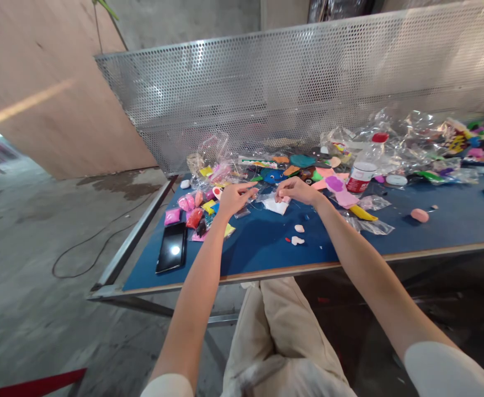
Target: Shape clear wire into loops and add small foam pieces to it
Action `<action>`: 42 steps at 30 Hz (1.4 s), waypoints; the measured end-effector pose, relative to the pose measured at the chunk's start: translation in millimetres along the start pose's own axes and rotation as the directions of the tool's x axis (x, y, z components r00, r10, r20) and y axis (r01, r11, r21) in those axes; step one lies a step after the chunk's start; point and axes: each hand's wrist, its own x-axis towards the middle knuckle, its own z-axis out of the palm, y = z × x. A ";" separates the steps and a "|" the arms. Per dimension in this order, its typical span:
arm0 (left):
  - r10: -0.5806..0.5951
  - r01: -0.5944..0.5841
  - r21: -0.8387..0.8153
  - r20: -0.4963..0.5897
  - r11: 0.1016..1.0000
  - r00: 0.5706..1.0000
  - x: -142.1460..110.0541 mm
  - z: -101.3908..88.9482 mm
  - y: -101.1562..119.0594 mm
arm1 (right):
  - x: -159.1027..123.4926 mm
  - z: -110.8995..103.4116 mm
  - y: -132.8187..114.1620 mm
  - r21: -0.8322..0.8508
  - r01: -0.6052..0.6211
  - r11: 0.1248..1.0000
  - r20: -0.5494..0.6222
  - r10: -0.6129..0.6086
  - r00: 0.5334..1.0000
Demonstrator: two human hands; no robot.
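Left hand (238, 199), right hand (295, 191): fingers were bent, grip could not be told | flat white plastic packet (275, 205) lay between, probably for easy reach

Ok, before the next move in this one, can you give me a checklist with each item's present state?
1. Left hand and right hand both in view: ok.
2. What the fingertips grip: cannot tell, too small to make out.
3. Clear plastic bottle with red cap standing, cap on: ok.
4. Black rectangular phone apart from both hands: ok.
5. Small white irregular lump on the flat blue tabletop, untouched: ok.
6. Area beyond the hands uncluttered: not ok; crinkled transparent plastic bag and colourful pieces crowd it.
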 end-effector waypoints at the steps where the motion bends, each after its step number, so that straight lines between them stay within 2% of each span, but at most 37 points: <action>1: 0.008 -0.008 0.025 -0.001 1.000 1.000 -0.2 0.1 0.6 | -0.1 -0.6 0.2 -0.011 -0.007 1.000 0.004 0.007 1.000; 8: 0.068 -0.070 0.162 0.016 0.984 0.998 -3.1 0.2 11.3 | 0.2 -1.8 6.6 0.006 -0.109 0.994 0.029 0.108 0.994; 14: 0.099 -0.095 0.236 -0.004 0.967 0.995 -4.1 1.2 14.1 | -0.5 4.4 5.6 0.087 -0.065 0.994 -0.026 0.068 0.997; 20: 0.074 -0.064 0.258 -0.026 0.964 0.997 -3.0 2.0 10.7 | 2.3 8.0 9.3 0.056 -0.065 0.996 -0.023 0.066 0.998; 25: 0.080 -0.069 0.323 -0.021 0.944 0.997 -2.1 2.3 7.4 | 5.1 11.5 13.1 -0.035 -0.046 0.998 -0.075 0.043 0.996; 32: 0.041 -0.025 0.521 -0.019 0.853 0.999 -2.9 6.8 8.3 | 6.5 16.8 10.1 -0.183 -0.060 0.981 -0.099 0.042 0.994; 36: 0.055 -0.041 0.529 -0.011 0.848 0.998 -2.2 8.6 7.6 | 4.9 18.5 6.0 -0.245 -0.030 0.969 -0.109 0.003 0.994; 42: 0.088 -0.128 0.584 0.096 0.801 0.992 -1.5 9.8 6.6 | 4.6 23.7 5.8 -0.392 -0.042 0.919 -0.157 -0.022 0.987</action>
